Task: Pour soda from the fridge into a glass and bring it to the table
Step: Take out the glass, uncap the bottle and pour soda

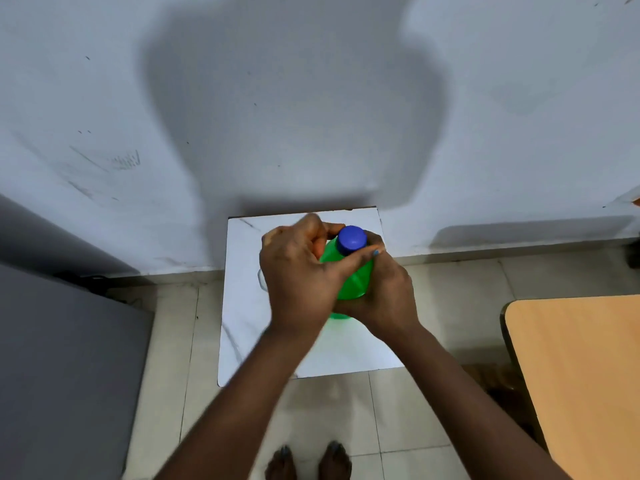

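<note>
- A green plastic soda bottle [349, 282] with a blue screw cap [352, 240] stood upright over a small white marble-patterned tabletop [242, 306] set against the pale wall [311, 98].
- The right hand [384, 292] had its grip wrapped around the bottle's body from the right.
- The left hand [298, 271] closed its grip over the bottle's shoulder, thumb lying just beneath the cap.
- A clear glass [262, 279] showed only as an edge behind the left hand.
- A light wooden table [581, 375] stood to the right, a grey fridge [62, 341] to the left.

green bottle [349, 282] w/ blue cap [352, 240], white marbled stool [242, 306].
</note>
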